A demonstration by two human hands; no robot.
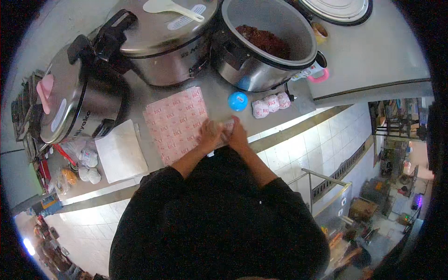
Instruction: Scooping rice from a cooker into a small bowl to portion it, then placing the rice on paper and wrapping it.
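Both hands are together at the counter's front edge, slightly blurred. Between my left hand (pixel 210 134) and my right hand (pixel 238 134) is a small packet of printed wrapping paper (pixel 229 126), its contents hidden. My left hand overlaps the right side of a stack of pink-and-red printed wrapping papers (pixel 176 122). Just beyond my right hand sits a small round blue plastic cup or bowl (pixel 238 101), apparently upside down. To its right, several wrapped packets (pixel 271 105) in the same printed paper stand in a row.
Behind stands an uncovered cooker pot (pixel 224 68) holding dark reddish-brown food (pixel 264 40). Two lidded steel cookers (pixel 164 66) (pixel 94 108) stand leftward, with a white rice paddle (pixel 171 8) and a pink one (pixel 44 91) on their lids. White sheets (pixel 122 150) and a pink-handled mug (pixel 315 70) flank the work area.
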